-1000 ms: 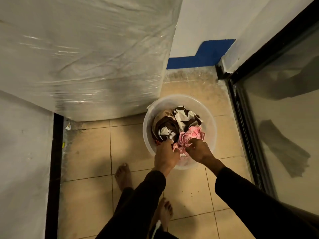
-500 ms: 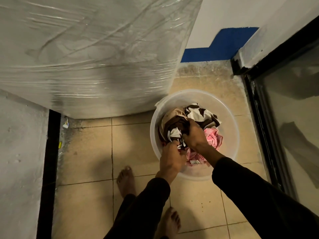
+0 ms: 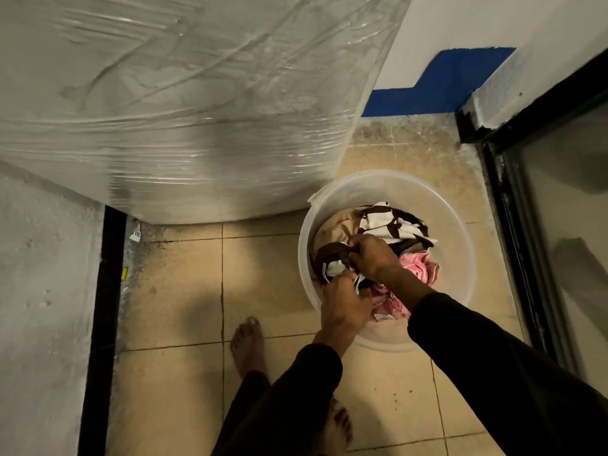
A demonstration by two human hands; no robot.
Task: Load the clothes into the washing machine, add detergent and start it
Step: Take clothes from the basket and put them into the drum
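- In the tub [image 3: 460,225] right of the wrapped machine [image 3: 184,103], my left hand [image 3: 343,306] and right hand [image 3: 373,258] clutch brown-and-white clothes [image 3: 388,225].
- Loading step, I judge: lift the bundle clear, probably leaving the pink piece [image 3: 421,269].

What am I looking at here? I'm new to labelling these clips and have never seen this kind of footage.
There is no machine filming from outside: a person wears a wide-angle camera on the head, so you look down along their dark sleeves to the floor. Only this one view exists. On the tiled floor stands a pale plastic tub holding laundry. The left hand and the right hand both have their fingers curled into a brown-and-white garment; the grip looks firm. A pink garment lies beside it in the tub. The big shape wrapped in clear film is probably the washing machine. A bare foot shows below.
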